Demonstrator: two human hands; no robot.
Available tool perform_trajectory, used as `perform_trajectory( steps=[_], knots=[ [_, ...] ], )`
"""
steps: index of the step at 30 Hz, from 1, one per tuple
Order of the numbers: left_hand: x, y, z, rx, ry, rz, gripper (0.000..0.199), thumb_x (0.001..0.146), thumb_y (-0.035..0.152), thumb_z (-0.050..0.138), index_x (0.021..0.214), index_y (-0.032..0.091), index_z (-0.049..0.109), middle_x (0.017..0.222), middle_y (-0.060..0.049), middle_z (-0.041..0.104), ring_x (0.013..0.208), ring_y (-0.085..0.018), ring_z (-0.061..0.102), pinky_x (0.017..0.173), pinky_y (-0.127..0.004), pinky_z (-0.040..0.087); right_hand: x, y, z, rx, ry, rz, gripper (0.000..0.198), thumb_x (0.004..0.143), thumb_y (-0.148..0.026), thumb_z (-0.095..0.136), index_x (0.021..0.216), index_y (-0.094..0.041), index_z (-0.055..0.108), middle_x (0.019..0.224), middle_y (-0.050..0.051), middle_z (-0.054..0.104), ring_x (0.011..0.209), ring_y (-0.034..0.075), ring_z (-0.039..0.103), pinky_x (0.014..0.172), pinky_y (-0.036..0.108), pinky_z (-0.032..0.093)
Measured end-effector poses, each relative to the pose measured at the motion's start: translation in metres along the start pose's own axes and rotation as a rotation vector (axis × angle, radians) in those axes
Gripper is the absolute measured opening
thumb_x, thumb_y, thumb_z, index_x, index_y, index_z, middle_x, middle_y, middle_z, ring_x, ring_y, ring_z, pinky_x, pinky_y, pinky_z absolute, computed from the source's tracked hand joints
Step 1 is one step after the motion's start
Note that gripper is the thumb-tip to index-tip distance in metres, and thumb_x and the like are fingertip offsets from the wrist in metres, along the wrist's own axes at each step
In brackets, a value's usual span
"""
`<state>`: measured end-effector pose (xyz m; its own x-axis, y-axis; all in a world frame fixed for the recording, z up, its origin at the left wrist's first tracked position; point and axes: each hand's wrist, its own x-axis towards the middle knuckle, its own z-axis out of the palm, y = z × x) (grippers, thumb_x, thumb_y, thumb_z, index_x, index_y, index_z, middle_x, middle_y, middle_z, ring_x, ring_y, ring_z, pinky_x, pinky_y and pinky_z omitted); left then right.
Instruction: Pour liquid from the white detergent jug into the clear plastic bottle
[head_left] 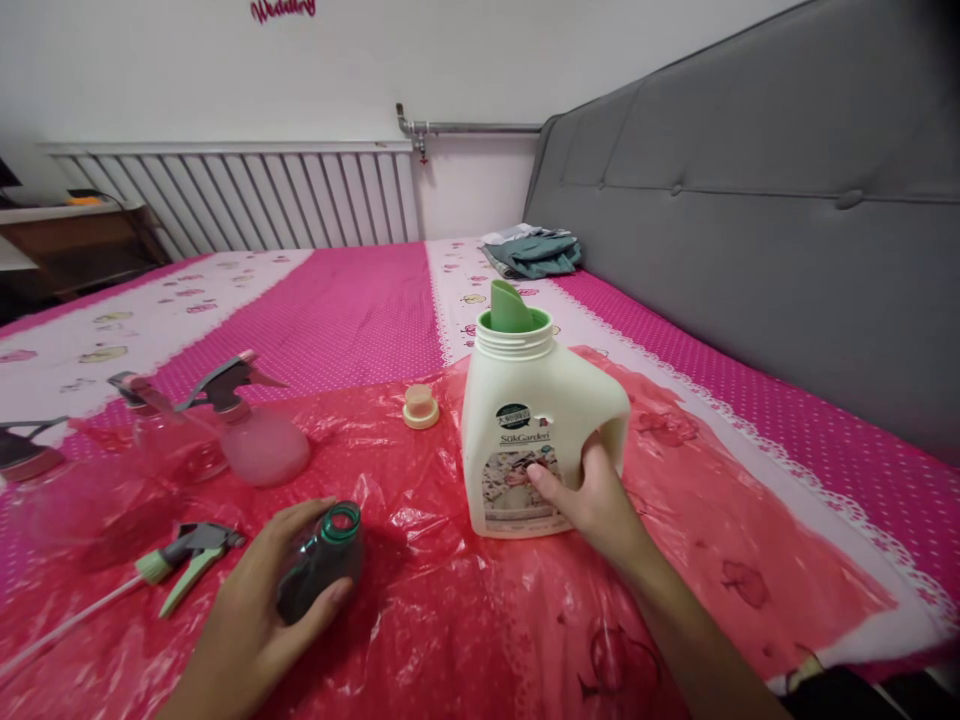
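Observation:
My left hand [262, 600] is wrapped round a small dark green bottle [319, 560], upright and without a top on its mouth. My right hand [589, 495] grips the handle of a large cream detergent jug [517, 390], its thumb across the printed label. The jug stands upright, and a green pour spout [510, 306] rises from its open neck. Between and behind the two hands lies a cream cap [420, 406]. Left of the green bottle is a loose spray trigger head [191, 552] with a long thin tube.
Several pink spray bottles [266, 445] stand at the left. A red plastic sheet [420, 640] covers the near part of the pink bed [360, 310]. Folded clothes [536, 252] lie far back, beside a grey padded headboard [750, 220]. A radiator [247, 200] lines the wall.

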<state>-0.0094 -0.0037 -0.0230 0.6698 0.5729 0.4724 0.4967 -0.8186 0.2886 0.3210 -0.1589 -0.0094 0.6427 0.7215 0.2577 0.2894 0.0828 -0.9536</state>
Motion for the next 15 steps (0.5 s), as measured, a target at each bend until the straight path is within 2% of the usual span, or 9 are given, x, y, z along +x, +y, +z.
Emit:
perform_trajectory(
  steps=[6,15],
  knots=[
    [-0.0012,-0.0060,0.0011,-0.009,-0.019,-0.015,0.053,0.094,0.049,0.067,0.141,0.027,0.057,0.132,-0.008,0.076,0.111,-0.031,0.078,0.098,-0.043,0.065,0.0008,0.0012,-0.0064,0.011,-0.117,-0.044,0.070,0.081,-0.052,0.072,0.132,-0.020,0.037,0.130,0.019,0.065,0.121,0.033,0.068,0.109,0.049,0.057],
    [-0.0003,-0.0027,-0.0011,-0.020,-0.027,-0.019,0.052,0.096,0.049,0.066,0.141,0.027,0.055,0.133,-0.009,0.075,0.111,-0.032,0.078,0.099,-0.044,0.065,0.0020,0.0063,-0.0085,0.030,-0.159,-0.051,0.086,0.086,-0.055,0.072,0.155,-0.020,0.032,0.141,0.018,0.059,0.133,0.035,0.061,0.116,0.052,0.051]
  ],
)
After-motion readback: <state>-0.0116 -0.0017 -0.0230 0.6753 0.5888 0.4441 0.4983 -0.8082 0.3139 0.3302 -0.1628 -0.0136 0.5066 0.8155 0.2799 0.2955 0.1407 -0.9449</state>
